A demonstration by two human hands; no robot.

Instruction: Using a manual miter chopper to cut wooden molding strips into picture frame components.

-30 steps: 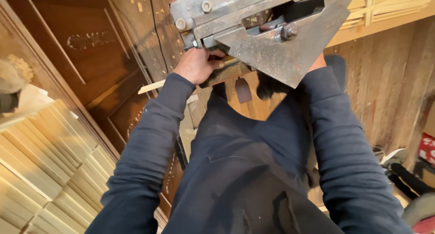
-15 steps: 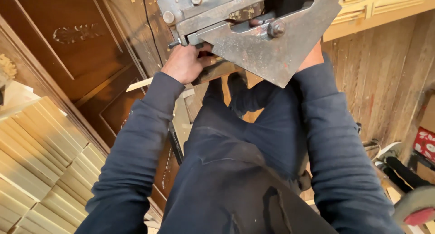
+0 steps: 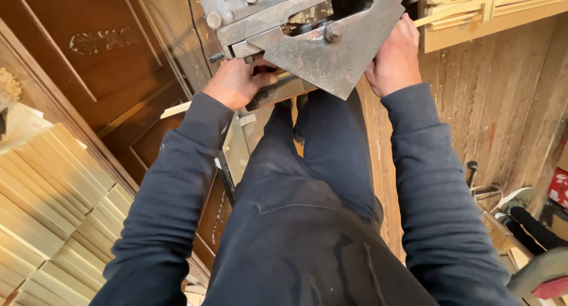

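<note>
A heavy grey metal machine (image 3: 307, 31) with bolts and a triangular rusty plate fills the top middle of the head view. My left hand (image 3: 236, 81) is under its left side, fingers curled around a part beneath the plate. My right hand (image 3: 395, 57) grips the right edge of the plate. Both arms wear dark blue sleeves, and my dark trousers show below. A thin pale wood strip (image 3: 467, 7) runs from the machine's right side.
Stacks of pale wood slats (image 3: 47, 205) lie at the lower left. Dark carved wooden door panels (image 3: 100, 57) lean at the left. A wooden plank floor (image 3: 503, 93) spreads right, with tools and a red object (image 3: 547, 282) at the lower right.
The view has tilted, so the machine sits higher in frame. My right hand, earlier mostly hidden behind the plate, now shows gripping its right edge. My left hand stays under the left side.
</note>
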